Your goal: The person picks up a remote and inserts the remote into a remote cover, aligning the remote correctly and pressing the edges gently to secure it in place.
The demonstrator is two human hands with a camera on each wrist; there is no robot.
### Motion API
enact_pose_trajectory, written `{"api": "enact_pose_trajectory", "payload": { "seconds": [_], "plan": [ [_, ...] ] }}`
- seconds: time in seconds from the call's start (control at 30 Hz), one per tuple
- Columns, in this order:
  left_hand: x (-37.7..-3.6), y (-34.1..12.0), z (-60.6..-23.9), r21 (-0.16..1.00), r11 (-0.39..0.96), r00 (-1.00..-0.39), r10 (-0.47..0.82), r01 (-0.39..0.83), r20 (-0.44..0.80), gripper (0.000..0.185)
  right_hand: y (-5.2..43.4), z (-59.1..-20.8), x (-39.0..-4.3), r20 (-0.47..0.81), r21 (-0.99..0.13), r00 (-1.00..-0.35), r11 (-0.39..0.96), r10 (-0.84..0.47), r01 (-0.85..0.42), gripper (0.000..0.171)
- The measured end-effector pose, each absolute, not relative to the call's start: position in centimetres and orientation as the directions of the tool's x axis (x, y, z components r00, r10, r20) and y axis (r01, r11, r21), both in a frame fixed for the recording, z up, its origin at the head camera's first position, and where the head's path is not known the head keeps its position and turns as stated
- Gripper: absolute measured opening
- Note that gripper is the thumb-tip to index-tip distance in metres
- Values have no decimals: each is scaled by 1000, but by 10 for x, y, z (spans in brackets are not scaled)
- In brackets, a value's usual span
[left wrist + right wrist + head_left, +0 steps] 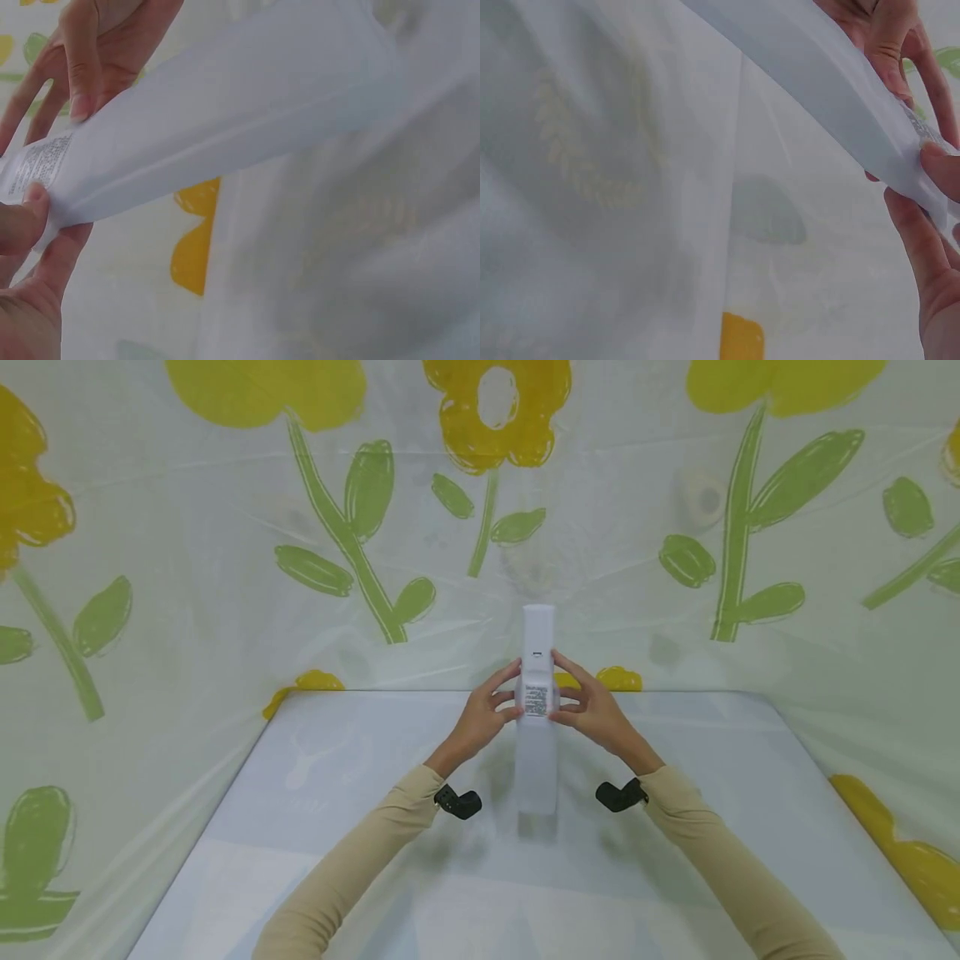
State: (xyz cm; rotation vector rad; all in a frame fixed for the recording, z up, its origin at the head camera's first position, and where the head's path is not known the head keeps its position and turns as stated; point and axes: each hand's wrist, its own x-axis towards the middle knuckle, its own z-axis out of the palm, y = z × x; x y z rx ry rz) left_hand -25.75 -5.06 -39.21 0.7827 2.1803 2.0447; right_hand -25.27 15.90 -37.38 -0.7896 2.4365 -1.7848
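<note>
A long white device (536,760) is held up over the table in the head view, its narrow side toward me. It bears a printed label (536,700) and, above that, a small dark port (537,654). My left hand (478,717) grips its left edge near the label, thumb and fingers spread along it. On the opposite edge, my right hand (596,714) holds it the same way. The left wrist view shows the device's smooth lower body (225,112) slanting across, and both hands at its label end. In the right wrist view, fingertips pinch the device (817,90) from both sides.
A pale table (360,810) spreads below my forearms. Behind it hangs a white curtain (600,568) printed with yellow flowers and green leaves, which also runs down both sides. A black band with a camera (459,802) sits on each wrist.
</note>
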Motion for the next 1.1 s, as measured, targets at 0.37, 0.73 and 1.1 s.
{"api": "enact_pose_trajectory", "payload": {
  "seconds": [0.37, 0.73, 1.1],
  "plan": [
    [-245, -56, -376, 942, 33, -847, 448, 335, 285, 79, 170, -388, -262, 321, -890, -836, 159, -446, -427, 87],
    [-232, -53, -363, 923, 99, -859, 414, 373, 302, 82, 172, -379, -252, 352, -885, -829, 134, -435, -446, 86],
    [-244, -50, -384, 912, 76, -859, 375, 404, 349, 87, 173, -375, -245, 363, -879, -828, 139, -428, -457, 82]
  ]
}}
